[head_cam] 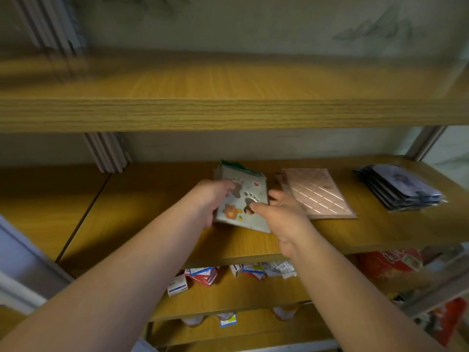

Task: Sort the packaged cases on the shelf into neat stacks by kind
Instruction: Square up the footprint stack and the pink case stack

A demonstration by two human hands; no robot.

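A stack of packaged cases with grey paw prints and a brown bear lies on the middle wooden shelf. My left hand grips its left edge, thumb on top. My right hand grips the stack's right edge, thumb resting on the top case. A green package peeks out behind the stack. Just to the right lies a stack of pink cases with diagonal lines. Farther right sits a stack of dark purple packaged cases.
An upper wooden shelf overhangs the work area. Grey boards lean at the back left of the middle shelf. Below, small red, white and blue boxes and a red bag fill the lower shelf.
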